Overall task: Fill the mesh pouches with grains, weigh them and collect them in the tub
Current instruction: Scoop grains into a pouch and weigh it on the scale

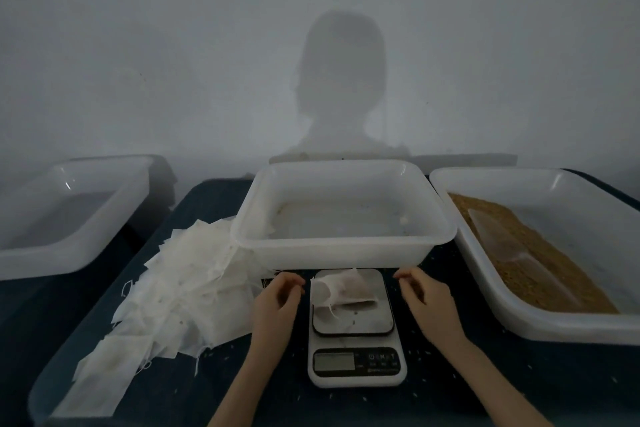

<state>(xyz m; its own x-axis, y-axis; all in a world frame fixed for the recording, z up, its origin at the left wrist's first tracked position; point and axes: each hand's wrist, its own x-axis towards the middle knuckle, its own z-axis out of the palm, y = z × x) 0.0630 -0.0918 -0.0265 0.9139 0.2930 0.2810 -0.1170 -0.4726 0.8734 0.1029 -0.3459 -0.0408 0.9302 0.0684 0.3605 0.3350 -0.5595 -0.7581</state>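
Three white tubs point(346, 246) sit in a row, a big pile of flat pouches point(180, 284) lies left, then the left hand point(277, 302), one filled pouch point(341, 289) on one scale point(356, 350), and the right hand point(426, 298), both hands loosely curled, holding nothing, just beside the scale's edges.

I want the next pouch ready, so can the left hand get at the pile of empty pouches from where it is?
Probably yes. The left hand hovers beside the scale, and the pile of empty pouches lies just to its left on the table with nothing between them.
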